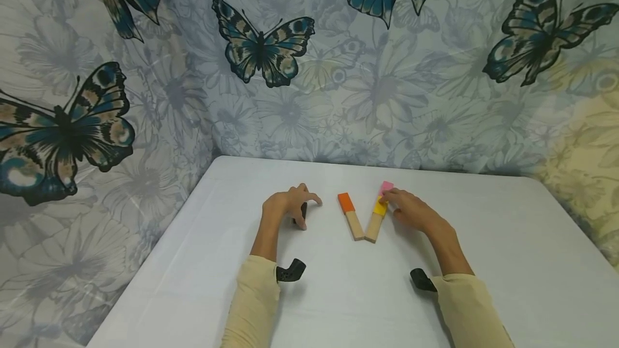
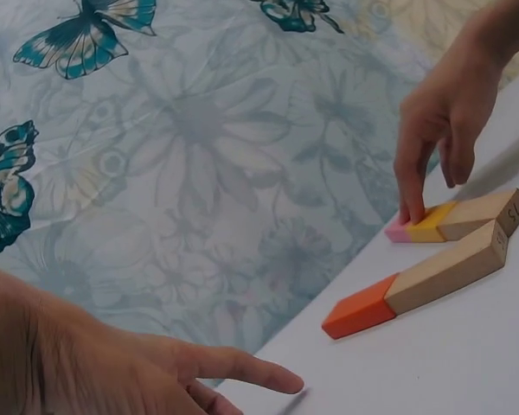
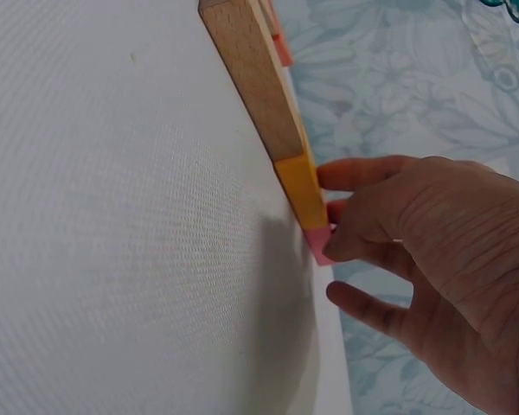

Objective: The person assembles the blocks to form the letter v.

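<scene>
Two slim block rows meet at their near ends in a V on the white table. One row is a wooden block [image 1: 354,225] with an orange block [image 1: 345,202] at its far end. The other has a wooden block [image 1: 374,227], a yellow block [image 1: 379,207] and a pink block [image 1: 386,187]. My right hand [image 1: 411,210] touches the yellow and pink blocks from above with its fingertips, other fingers apart. Left of the V, my left hand [image 1: 291,202] arches over a dark object [image 1: 303,209], mostly hidden, its index finger stretched out.
A white cloth covers the table [image 1: 348,305]. Fabric with butterflies [image 1: 261,47] hangs behind it and along the left side. Dark wrist cameras [image 1: 291,271] stick out from both sleeves. Printed numbers mark the ends of the wooden blocks in the left wrist view.
</scene>
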`<state>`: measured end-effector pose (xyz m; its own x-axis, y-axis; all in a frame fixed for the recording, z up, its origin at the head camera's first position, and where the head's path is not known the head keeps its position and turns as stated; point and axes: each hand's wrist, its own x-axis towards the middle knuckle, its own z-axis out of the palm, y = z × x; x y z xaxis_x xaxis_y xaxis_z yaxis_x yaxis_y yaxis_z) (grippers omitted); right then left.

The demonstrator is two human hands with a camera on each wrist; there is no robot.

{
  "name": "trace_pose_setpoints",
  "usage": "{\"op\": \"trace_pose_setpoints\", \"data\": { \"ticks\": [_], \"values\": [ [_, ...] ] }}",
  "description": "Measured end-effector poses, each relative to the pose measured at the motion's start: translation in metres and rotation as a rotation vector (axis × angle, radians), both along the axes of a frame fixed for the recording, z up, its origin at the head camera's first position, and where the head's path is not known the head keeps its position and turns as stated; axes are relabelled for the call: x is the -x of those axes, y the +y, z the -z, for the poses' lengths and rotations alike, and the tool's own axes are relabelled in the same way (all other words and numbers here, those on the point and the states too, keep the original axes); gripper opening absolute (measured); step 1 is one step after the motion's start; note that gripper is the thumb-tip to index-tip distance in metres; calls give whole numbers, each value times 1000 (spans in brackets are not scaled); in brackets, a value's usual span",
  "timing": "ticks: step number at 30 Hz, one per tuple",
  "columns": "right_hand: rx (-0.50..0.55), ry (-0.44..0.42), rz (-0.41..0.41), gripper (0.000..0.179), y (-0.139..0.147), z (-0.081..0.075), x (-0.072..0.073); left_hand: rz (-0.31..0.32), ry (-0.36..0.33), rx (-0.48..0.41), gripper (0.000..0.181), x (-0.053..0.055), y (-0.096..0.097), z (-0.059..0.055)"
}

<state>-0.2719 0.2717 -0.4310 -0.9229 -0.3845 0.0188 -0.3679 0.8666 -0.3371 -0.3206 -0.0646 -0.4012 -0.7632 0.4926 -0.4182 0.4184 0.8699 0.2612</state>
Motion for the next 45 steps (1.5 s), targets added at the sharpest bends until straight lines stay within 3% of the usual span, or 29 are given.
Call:
{"op": "trace_pose_setpoints", "data": {
  "ticks": [28,36,45],
  "values": [
    [10,11,-9,42,2,3,2,-57,23,-65,59,1,1,-1],
    [14,23,-12,42,1,2,0,-77,37,-146,56,1,4,-1],
    [17,9,-6,42,1,2,0,-57,68,-205,52,5,9,-1]
  ]
}}
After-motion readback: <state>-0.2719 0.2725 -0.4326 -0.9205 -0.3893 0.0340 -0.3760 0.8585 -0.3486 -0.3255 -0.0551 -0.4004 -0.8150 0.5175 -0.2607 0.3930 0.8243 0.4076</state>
